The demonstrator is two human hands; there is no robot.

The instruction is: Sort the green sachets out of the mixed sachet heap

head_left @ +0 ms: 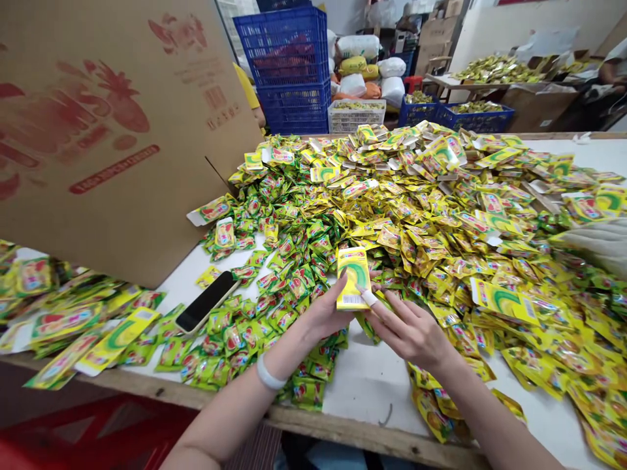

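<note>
My left hand [329, 313] grips a small yellow carton [353, 277] upright by its lower left side, above the white table [362, 382]. My right hand [409, 329] reaches in from the right, fingers stretched toward the carton's bottom edge; its taped fingertip touches the carton. A big heap of yellow-green sachets [416, 215] spreads over the table behind and around both hands. Flat yellow cartons [504, 301] lie mixed into the heap.
A black phone [206, 301] lies on the table to the left. A large brown cardboard sheet [108, 124] leans at the left. Blue crates [289, 65] are stacked at the back, with sacks and another table beyond. Another person's gloved hand [595, 243] shows at the right edge.
</note>
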